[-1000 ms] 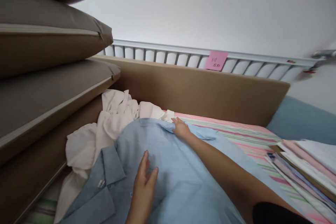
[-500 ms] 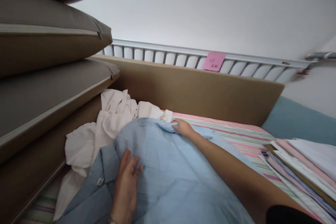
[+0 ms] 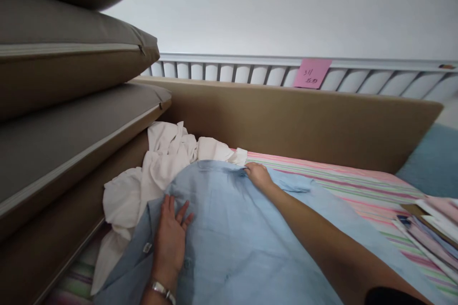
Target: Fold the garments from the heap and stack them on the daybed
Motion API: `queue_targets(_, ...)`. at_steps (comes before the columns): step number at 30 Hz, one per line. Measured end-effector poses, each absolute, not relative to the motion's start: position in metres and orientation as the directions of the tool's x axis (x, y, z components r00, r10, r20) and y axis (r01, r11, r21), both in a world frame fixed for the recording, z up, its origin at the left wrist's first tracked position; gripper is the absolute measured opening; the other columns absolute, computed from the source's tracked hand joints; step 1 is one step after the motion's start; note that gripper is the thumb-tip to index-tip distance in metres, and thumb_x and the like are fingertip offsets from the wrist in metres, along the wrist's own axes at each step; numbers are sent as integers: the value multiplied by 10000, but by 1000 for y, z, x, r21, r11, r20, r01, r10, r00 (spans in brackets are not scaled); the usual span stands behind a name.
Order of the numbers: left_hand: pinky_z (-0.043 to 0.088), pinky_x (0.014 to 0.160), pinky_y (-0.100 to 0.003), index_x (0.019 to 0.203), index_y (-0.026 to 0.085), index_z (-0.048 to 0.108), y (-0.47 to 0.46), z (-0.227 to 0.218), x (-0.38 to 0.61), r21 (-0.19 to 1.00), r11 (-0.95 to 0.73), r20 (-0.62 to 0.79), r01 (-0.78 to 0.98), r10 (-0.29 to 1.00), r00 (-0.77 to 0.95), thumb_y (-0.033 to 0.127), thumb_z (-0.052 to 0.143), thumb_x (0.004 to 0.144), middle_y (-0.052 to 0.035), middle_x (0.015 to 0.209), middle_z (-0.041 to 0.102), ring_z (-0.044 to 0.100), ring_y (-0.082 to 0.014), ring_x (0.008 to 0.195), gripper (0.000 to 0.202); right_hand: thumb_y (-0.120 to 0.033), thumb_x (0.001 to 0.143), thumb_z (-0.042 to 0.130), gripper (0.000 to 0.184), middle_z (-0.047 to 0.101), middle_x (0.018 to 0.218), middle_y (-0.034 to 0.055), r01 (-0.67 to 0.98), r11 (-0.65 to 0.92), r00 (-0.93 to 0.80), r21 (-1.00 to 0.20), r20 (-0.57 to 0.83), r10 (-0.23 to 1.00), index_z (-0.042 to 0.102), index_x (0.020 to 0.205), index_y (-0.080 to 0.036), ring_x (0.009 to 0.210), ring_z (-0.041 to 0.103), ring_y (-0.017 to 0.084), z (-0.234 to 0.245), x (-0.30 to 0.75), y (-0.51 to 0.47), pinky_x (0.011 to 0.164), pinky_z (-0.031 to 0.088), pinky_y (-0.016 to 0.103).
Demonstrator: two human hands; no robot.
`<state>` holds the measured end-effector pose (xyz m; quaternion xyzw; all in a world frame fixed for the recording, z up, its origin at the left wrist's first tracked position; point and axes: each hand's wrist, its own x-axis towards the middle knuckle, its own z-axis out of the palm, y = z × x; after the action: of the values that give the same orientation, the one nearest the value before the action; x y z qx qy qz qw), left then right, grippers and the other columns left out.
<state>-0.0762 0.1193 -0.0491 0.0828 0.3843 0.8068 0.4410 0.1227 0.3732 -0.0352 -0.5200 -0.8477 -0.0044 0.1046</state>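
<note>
A light blue shirt is spread over a striped sheet, filling the lower middle of the view. My left hand lies on the shirt's left part, fingers spread, with a bracelet at the wrist. A small white label shows on the cloth just left of that hand. At the shirt's far edge, my right hand pinches the fabric, its fingertips partly hidden by the cloth. Crumpled white cloth lies beyond and to the left of the shirt.
Large brown cushions are stacked at the left. A brown padded panel runs along the back, before a white radiator bearing a pink note. Folded clothes lie at right on the striped sheet.
The view has swung left, so the folded clothes sit nearer the right edge. My left hand has flattened onto the shirt, while my right hand keeps hold of its far edge.
</note>
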Motion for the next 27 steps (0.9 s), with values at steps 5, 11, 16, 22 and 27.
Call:
queue_targets(5, 529, 721, -312, 1228, 399, 485, 119, -43, -75, 704, -292, -199, -648, 795, -574, 552, 458, 805, 35, 1481, 244, 556, -219, 1080, 451, -262, 896, 371, 297, 654, 1061, 58, 844, 534, -506, -55, 251, 825, 625, 1041, -207, 1028, 544, 177, -4, 132, 368, 920, 303, 313)
queue_targets(11, 524, 760, -330, 1214, 293, 506, 111, -36, -61, 711, -176, -244, -681, 846, -474, 471, 419, 856, -22, 1457, 306, 545, -217, 1098, 410, -210, 880, 403, 262, 672, 920, 76, 717, 686, -680, 125, 342, 649, 652, 959, -191, 897, 569, 191, 45, 149, 306, 971, 250, 384)
queue_targets(16, 512, 777, -337, 1192, 221, 497, 110, -35, -41, 706, 27, -406, -708, 834, -373, 374, 449, 865, -84, 1375, 432, 580, -195, 1033, 364, -146, 867, 374, 311, 613, 734, 56, 458, 877, -856, 145, 338, 391, 630, 1031, -211, 757, 526, 179, 30, 167, 205, 798, 347, 338)
queue_targets(22, 405, 976, -347, 1066, 190, 593, 109, -39, -27, 746, 134, -379, -652, 891, -250, 396, 506, 828, -62, 1128, 624, 558, -176, 1067, 327, -287, 876, 462, 182, 600, 647, -10, 392, 919, -912, -48, 113, 395, 640, 913, -280, 633, 514, 132, -37, 188, 123, 697, 363, 279)
queue_targets(27, 313, 1047, -356, 914, 222, 602, 120, -58, -36, 873, 198, -415, -446, 781, -467, 276, 657, 708, 27, 916, 666, 578, -162, 983, 220, -433, 896, 397, 305, 668, 802, -18, 520, 787, -802, -331, 128, 583, 641, 985, -273, 738, 578, 113, -31, 214, 138, 674, 385, 222)
